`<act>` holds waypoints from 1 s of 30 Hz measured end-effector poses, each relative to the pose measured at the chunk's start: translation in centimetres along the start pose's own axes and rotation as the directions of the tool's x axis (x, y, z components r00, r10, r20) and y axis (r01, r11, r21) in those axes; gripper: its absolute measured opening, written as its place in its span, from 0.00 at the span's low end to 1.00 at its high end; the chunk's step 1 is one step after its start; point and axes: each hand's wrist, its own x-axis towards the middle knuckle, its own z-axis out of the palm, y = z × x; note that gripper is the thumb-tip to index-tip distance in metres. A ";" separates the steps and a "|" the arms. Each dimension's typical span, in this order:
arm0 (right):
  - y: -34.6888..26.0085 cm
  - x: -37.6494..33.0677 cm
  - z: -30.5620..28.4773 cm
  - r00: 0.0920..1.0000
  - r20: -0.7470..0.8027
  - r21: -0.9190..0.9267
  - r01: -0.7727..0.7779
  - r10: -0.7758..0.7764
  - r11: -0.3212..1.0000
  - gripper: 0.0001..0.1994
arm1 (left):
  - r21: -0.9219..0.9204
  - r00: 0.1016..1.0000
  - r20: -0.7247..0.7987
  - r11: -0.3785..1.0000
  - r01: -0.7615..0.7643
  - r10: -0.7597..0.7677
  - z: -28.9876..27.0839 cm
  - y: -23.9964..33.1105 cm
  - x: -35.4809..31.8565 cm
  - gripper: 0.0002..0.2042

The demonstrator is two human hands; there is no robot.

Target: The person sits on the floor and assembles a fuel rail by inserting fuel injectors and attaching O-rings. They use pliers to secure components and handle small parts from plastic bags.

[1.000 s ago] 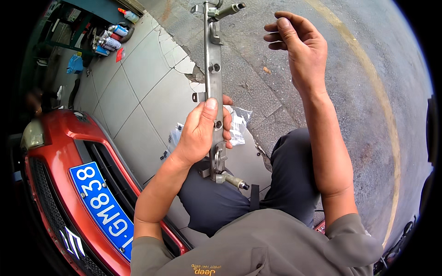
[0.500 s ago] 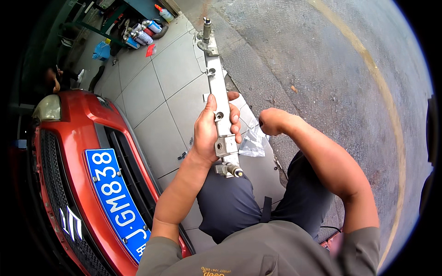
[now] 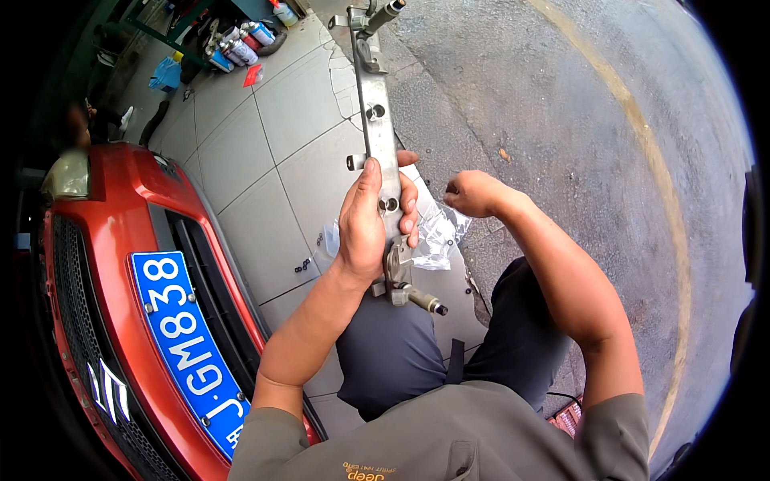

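Note:
A long silvery fuel rail [image 3: 383, 136] stands nearly upright in view, with my left hand [image 3: 362, 220] closed around its lower half. The thumb lies along the near face and the fingers wrap the right side. One fuel injector [image 3: 385, 16] sticks out at the rail's top end, another injector [image 3: 425, 300] at its bottom end. Between them, round sockets show along the metal. To the right of the rail and apart from it is my right hand [image 3: 475, 195], its fingers curled together; whatever they pinch is hidden. A clear plastic bag [image 3: 437, 240] lies on the floor behind and below the hands.
At left stands a red car's front end [image 3: 120, 192] with a blue plate [image 3: 184, 321]. Small black rings [image 3: 302, 265] lie on the tiles. Farther off are spray cans [image 3: 241, 50], a blue bucket [image 3: 166, 74], a black hose [image 3: 155, 122] and a seated person [image 3: 103, 120].
The fuel rail has turned about its length in my left hand, so its injectors now point to the right. My right hand has risen slightly and moved a little left, still closed.

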 end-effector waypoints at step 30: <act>-2.0 -10.1 -6.3 0.995 -0.080 0.316 -0.025 0.053 0.948 0.17 | 0.275 0.932 -0.322 0.925 0.262 -0.169 -18.2 -8.0 9.6 0.24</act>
